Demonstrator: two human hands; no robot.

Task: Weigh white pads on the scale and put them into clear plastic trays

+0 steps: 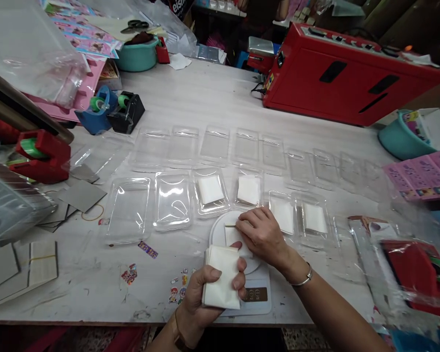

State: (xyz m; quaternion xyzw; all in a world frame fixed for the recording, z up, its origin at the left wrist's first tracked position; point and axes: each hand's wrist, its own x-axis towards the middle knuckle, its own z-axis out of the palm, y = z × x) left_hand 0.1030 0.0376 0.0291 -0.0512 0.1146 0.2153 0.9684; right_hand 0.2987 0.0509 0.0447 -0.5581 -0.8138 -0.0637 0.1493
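My left hand (215, 288) is wrapped around a stack of cream paper sheets (223, 274), held upright near the table's front edge. Just beyond it, a white kitchen scale (217, 230) with a round pan carries another small paper stack (231, 233). Over the pan, my right hand (260, 234) bends its fingers together at the edge of that stack; its fingertips are partly hidden. Behind the scale, clear plastic trays hold similar paper stacks, among them one tray (225, 205) at left and another (326, 205) at right.
Several clear trays (128, 234) stand in rows. Grey card pieces (82, 195) and a red tape dispenser (55, 161) lie left. Small stickers (129, 274) dot the front. A large red machine (337, 78) stands at back right; teal basins (137, 57) stand behind and at right.
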